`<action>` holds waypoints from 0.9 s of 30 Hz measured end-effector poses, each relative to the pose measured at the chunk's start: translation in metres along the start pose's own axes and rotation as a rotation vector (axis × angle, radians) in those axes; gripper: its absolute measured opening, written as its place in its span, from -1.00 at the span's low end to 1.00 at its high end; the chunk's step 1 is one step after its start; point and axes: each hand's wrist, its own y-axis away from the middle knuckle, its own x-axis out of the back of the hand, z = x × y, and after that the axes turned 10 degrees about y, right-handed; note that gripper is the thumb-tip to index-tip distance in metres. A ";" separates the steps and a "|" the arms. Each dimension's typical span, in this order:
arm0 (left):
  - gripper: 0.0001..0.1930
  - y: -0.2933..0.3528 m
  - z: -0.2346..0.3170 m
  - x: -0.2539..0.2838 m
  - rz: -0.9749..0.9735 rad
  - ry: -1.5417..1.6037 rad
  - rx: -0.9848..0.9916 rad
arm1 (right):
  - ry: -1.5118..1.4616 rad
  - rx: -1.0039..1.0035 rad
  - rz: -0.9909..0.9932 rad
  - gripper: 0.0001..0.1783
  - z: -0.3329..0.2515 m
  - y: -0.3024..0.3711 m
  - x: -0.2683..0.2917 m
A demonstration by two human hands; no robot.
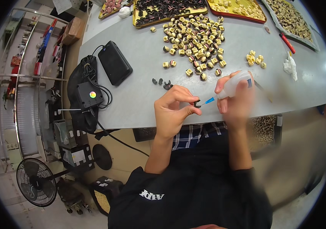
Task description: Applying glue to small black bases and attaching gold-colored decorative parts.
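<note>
Between the thumb and forefinger of my left hand [174,108] is a small black curved piece [197,104]. My right hand [236,101] is wrapped round a translucent squeeze bottle [235,86] with a blue needle tip [209,100]. The needle points left and its thin end is at the black piece; whether it touches cannot be made out. A few loose black pieces [167,84] lie on the grey table [140,103] just beyond my left hand. Farther back spreads a heap of small cream-and-dark assembled pieces [195,42].
Along the far edge stand a tray of black pieces [167,11], a tray of yellow pieces [239,9] and a tray of beige pieces [291,19]. A red-handled tool [287,43] and white tissue [290,66] lie right. A black box-shaped case [115,63] and cables sit left.
</note>
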 end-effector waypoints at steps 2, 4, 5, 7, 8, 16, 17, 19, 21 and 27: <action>-0.73 0.000 0.000 0.000 -0.002 -0.001 -0.001 | 0.001 -0.003 0.003 -0.56 0.000 0.000 0.001; -0.74 0.000 0.000 0.001 -0.006 -0.001 -0.003 | 0.009 0.007 -0.003 -0.56 0.001 0.000 0.002; -0.74 0.000 0.000 0.001 -0.006 -0.002 -0.003 | 0.013 0.012 -0.006 -0.56 0.001 0.000 0.002; -0.74 0.000 0.000 0.001 -0.004 0.011 0.003 | -0.034 0.015 -0.013 -0.58 0.000 0.000 0.004; -0.74 0.000 0.000 0.001 -0.003 0.018 0.007 | -0.080 0.018 -0.021 -0.59 -0.001 0.000 0.005; -0.74 0.000 0.000 0.000 -0.019 -0.015 0.010 | 0.014 0.029 0.014 -0.56 -0.001 0.000 -0.002; -0.74 0.000 0.000 0.000 -0.019 -0.015 0.010 | 0.014 0.029 0.014 -0.56 -0.001 0.000 -0.002; -0.74 0.000 -0.001 0.000 -0.021 -0.016 0.005 | 0.020 0.027 0.013 -0.56 -0.002 0.000 -0.001; -0.75 -0.001 -0.001 0.000 -0.022 -0.018 0.002 | 0.028 0.025 0.011 -0.56 -0.002 0.000 -0.001; -0.75 0.000 0.000 0.001 -0.013 0.011 0.006 | -0.020 0.022 0.011 -0.57 -0.002 0.000 0.001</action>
